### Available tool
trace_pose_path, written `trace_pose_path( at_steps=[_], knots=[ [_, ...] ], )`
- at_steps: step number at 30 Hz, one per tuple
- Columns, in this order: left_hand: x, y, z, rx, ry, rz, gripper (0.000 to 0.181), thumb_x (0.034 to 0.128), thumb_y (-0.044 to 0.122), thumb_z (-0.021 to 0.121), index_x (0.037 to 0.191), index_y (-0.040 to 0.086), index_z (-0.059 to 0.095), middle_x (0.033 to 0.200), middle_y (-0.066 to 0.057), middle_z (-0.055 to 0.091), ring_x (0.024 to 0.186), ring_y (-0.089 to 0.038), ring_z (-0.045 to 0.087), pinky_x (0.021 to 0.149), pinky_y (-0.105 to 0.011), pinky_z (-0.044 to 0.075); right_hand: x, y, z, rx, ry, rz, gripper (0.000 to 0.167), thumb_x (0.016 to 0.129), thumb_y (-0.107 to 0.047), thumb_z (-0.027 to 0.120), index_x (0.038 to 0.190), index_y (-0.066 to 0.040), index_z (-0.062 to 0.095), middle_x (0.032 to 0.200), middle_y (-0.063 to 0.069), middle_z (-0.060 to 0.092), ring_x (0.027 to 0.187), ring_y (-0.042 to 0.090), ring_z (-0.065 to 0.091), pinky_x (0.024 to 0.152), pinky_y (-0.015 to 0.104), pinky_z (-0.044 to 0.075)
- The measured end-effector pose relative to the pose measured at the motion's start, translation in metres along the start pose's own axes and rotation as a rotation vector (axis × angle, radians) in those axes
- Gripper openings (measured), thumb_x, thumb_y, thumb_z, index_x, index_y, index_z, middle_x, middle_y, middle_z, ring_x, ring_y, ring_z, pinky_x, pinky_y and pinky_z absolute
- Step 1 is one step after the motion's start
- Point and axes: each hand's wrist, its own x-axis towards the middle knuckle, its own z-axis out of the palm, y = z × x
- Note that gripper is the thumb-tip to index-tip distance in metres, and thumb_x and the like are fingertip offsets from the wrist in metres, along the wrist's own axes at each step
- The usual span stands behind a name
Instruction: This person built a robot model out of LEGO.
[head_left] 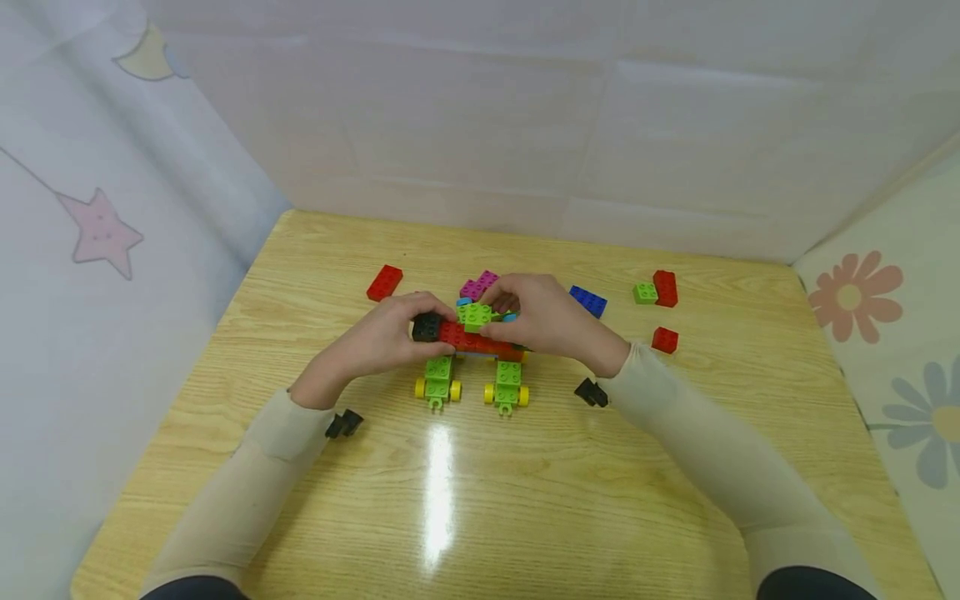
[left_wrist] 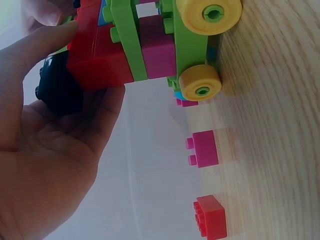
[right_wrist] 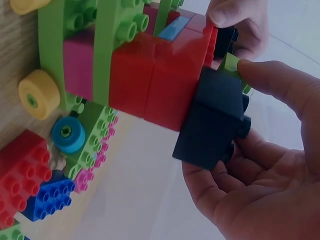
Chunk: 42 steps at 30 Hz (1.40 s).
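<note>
A brick-built toy stands on the table, with lime-green wheeled bases, yellow wheels and a row of red bricks on top. My left hand grips the left end of that row, thumb and fingers on opposite sides. Beside its fingers, a black brick caps this end. Over the middle of the row, my right hand pinches a lime-green brick. In the right wrist view its thumb lies on the green brick, while other fingers are by another black brick. Whether the green brick is attached I cannot tell.
Behind the toy lie a red brick, pink bricks and a blue brick. To the right are a small green brick and red bricks. Small black pieces lie near the left and right forearms.
</note>
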Motion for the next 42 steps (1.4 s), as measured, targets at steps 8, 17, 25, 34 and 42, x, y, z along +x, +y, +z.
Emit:
trace_pose_path(
  at_steps=[8,17,25,34,42],
  knots=[
    [-0.001,0.002,-0.002,-0.03,0.036,0.003,0.044,0.0987,0.028,0.089,0.138,0.015,0.074,0.137,-0.005,0.076,0.122,-0.026,0.071,0.106,-0.051,0.062,0.004,-0.005,0.01,-0.01,-0.019,-0.021,0.041,0.099,-0.029,0.088,0.133,-0.01,0.075,0.126,0.006,0.08,0.119,0.028,0.076,0.106,0.044,0.063],
    [-0.001,0.006,-0.002,-0.041,0.068,0.039,0.041,0.0985,0.028,0.089,0.136,0.017,0.076,0.135,-0.002,0.077,0.125,-0.026,0.071,0.114,-0.055,0.058,0.004,-0.008,0.014,-0.008,-0.034,-0.028,0.041,0.1,-0.03,0.088,0.134,-0.01,0.075,0.127,0.004,0.079,0.122,0.029,0.076,0.108,0.045,0.063],
    [-0.002,0.007,0.0,-0.037,0.069,0.048,0.038,0.0982,0.026,0.09,0.133,0.016,0.078,0.132,-0.002,0.079,0.118,-0.024,0.072,0.106,-0.052,0.061,0.003,-0.008,0.017,-0.001,-0.032,-0.038,0.041,0.098,-0.028,0.09,0.132,-0.01,0.075,0.126,0.004,0.079,0.121,0.03,0.077,0.107,0.044,0.064],
    [-0.002,0.006,0.0,-0.016,0.062,0.041,0.037,0.0971,0.027,0.091,0.13,0.016,0.079,0.13,-0.003,0.08,0.109,-0.021,0.071,0.094,-0.046,0.065,0.004,-0.013,0.018,-0.034,-0.033,-0.027,0.041,0.098,-0.029,0.09,0.132,-0.009,0.077,0.125,0.004,0.081,0.117,0.024,0.078,0.106,0.042,0.065],
    [-0.001,0.005,0.0,-0.037,0.054,0.024,0.036,0.0969,0.026,0.091,0.13,0.015,0.08,0.13,-0.004,0.08,0.11,-0.024,0.071,0.095,-0.048,0.065,0.004,-0.012,0.019,-0.045,-0.02,-0.035,0.043,0.098,-0.03,0.09,0.133,-0.009,0.078,0.126,0.005,0.082,0.116,0.023,0.078,0.105,0.042,0.065]
  ],
)
